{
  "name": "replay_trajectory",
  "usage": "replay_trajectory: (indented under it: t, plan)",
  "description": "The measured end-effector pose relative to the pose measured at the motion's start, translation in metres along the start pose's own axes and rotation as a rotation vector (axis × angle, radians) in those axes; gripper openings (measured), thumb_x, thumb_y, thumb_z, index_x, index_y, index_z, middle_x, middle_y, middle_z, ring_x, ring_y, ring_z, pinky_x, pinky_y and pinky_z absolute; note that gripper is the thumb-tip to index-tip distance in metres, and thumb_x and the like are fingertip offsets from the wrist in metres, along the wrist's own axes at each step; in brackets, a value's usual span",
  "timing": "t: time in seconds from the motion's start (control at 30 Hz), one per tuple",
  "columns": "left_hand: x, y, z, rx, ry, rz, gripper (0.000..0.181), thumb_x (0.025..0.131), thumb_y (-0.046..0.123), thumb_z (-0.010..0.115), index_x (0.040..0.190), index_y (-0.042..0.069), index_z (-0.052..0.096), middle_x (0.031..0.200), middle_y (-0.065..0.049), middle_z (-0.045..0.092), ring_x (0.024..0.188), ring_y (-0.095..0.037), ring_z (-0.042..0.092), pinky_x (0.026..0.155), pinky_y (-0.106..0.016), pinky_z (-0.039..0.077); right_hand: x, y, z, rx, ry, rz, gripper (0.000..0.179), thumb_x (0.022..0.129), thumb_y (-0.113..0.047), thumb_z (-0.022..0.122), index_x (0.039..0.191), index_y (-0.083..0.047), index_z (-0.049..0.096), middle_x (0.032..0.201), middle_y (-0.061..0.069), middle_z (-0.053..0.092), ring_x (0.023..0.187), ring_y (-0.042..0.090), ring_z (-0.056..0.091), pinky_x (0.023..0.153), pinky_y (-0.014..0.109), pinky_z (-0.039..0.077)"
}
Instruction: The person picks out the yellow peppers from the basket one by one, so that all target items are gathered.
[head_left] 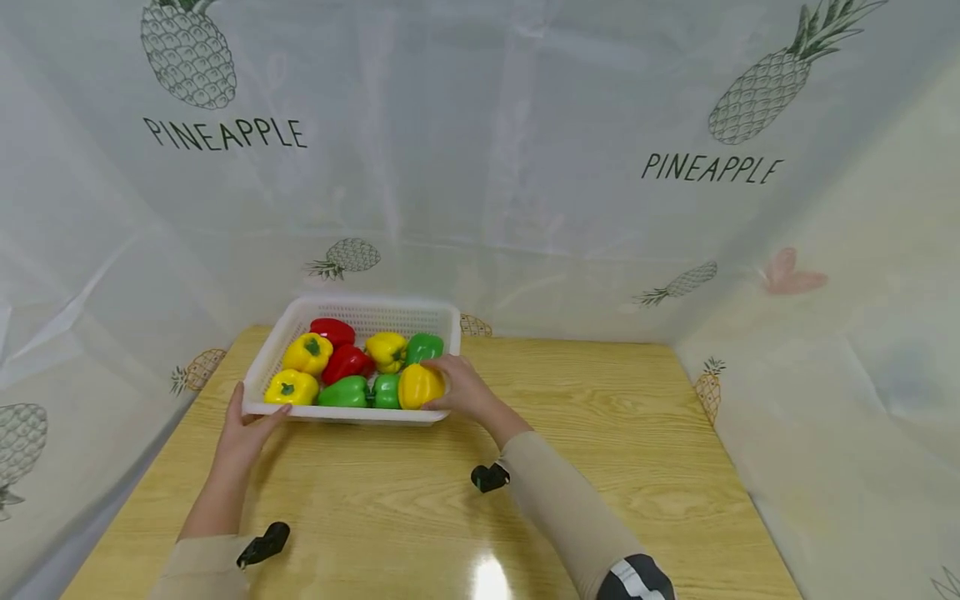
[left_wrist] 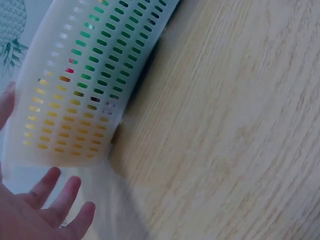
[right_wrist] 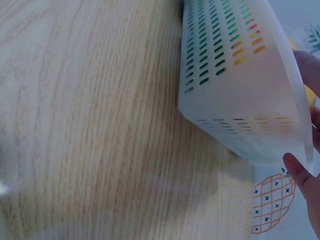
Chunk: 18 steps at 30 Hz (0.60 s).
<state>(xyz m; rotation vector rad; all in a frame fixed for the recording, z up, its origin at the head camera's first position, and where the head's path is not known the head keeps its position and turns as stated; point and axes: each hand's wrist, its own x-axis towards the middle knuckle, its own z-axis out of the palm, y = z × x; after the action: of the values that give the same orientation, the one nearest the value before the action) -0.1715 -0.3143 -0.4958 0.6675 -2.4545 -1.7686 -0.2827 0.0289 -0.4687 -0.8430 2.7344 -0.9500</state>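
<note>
A white perforated plastic basket (head_left: 262,409) stands at the far left of the wooden table. Several bell peppers lie in it: yellow bell peppers (head_left: 291,388), red bell peppers (head_left: 348,365) and green bell peppers (head_left: 344,392). The left hand (head_left: 243,430) holds the basket's near left corner, its thumb at the front rim; in the left wrist view, other fingers (left_wrist: 66,200) spread beside the end wall. At the near right corner, the right hand (head_left: 463,387) pinches a yellow bell pepper (head_left: 417,387) inside the basket. The right wrist view mostly hides this pepper behind the basket wall (right_wrist: 240,95).
The wooden table (head_left: 592,467) extends in front of the basket and to its right. A pale curtain (head_left: 487,167) printed with pineapples hangs behind the table and along both sides. Small black devices are strapped at the left wrist (head_left: 264,545) and right wrist (head_left: 491,477).
</note>
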Motion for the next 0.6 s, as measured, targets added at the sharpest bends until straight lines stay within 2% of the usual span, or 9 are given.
replay_trajectory:
  t: [0.1,0.2,0.33,0.43,0.53,0.6]
  plan:
    - [0.002,0.001,-0.003,0.073,0.003,-0.011,0.111,0.088,0.053,0.067,0.154,0.025,-0.017,0.143,-0.037,0.030,0.128,-0.047,0.033,0.105,-0.057,0.030,0.005,0.002,0.001,-0.049,-0.020,-0.020,0.077,0.074,-0.027,0.088,0.141,-0.014,0.052,0.140,0.001,0.052,0.130,0.021,0.041,0.111,0.036,0.031]
    - [0.004,0.001,-0.007,0.121,-0.001,0.003,0.107,0.090,0.052,0.063,0.155,0.017,-0.015,0.139,-0.037,0.035,0.122,-0.046,0.041,0.097,-0.053,0.040,0.010,0.003,0.003,-0.080,-0.040,-0.030,0.078,0.074,-0.027,0.088,0.142,-0.014,0.051,0.140,0.002,0.052,0.130,0.021,0.042,0.111,0.036,0.031]
    - [0.007,0.001,-0.013,0.143,-0.027,0.019,0.102,0.094,0.051,0.059,0.155,0.011,-0.012,0.135,-0.038,0.039,0.107,-0.042,0.058,0.079,-0.041,0.053,0.012,0.002,0.003,-0.085,-0.067,-0.036,0.078,0.074,-0.026,0.088,0.142,-0.014,0.050,0.140,0.002,0.052,0.130,0.021,0.043,0.111,0.035,0.031]
    - [0.010,0.002,-0.018,0.139,-0.056,0.029,0.101,0.094,0.050,0.060,0.156,0.011,-0.010,0.131,-0.039,0.043,0.094,-0.036,0.066,0.074,-0.039,0.056,0.011,-0.001,0.001,-0.083,-0.081,-0.043,0.079,0.074,-0.025,0.088,0.143,-0.014,0.050,0.140,0.002,0.051,0.129,0.021,0.044,0.110,0.035,0.032]
    - [0.014,0.002,-0.020,0.117,-0.085,0.030,0.101,0.093,0.049,0.062,0.156,0.015,-0.009,0.121,-0.033,0.055,0.086,-0.029,0.067,0.073,-0.039,0.057,0.011,-0.002,-0.001,-0.086,-0.091,-0.043,0.079,0.074,-0.025,0.088,0.143,-0.015,0.050,0.140,0.002,0.051,0.129,0.021,0.044,0.110,0.036,0.033]
    - [0.015,0.002,-0.022,0.110,-0.095,0.022,0.102,0.091,0.049,0.064,0.156,0.019,-0.009,0.111,-0.023,0.064,0.081,-0.026,0.067,0.071,-0.038,0.057,0.011,-0.002,-0.002,-0.085,-0.098,-0.041,0.079,0.074,-0.025,0.088,0.143,-0.015,0.050,0.140,0.002,0.051,0.129,0.021,0.043,0.109,0.036,0.033]
